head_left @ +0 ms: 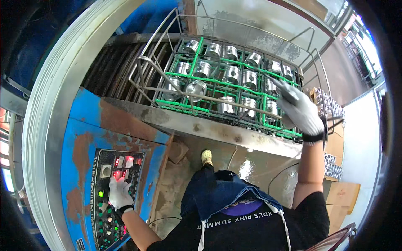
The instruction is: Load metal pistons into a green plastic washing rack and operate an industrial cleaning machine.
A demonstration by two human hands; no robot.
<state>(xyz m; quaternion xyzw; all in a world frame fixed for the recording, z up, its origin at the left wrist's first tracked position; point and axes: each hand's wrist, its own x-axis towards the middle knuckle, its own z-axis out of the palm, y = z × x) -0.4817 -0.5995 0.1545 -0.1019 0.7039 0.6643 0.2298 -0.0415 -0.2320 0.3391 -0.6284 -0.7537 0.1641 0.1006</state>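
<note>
My white-gloved left hand rests on the control panel of a blue, rusty cabinet, fingers stretched toward the lit red buttons. Over the right side of a wire basket, my gloved right hand is closed around a grey blow gun with a narrow tip pointing up and left. Rows of shiny metal pistons stand in the basket between green-coated dividers. One piston at the front left sits tilted, its hollow end showing. My right palm is hidden.
A metal ledge runs along the basket's near side. Dark slats lie to its left, beside a curved pale frame. More pistons and cardboard boxes are stacked at right. Hoses cross the wet floor.
</note>
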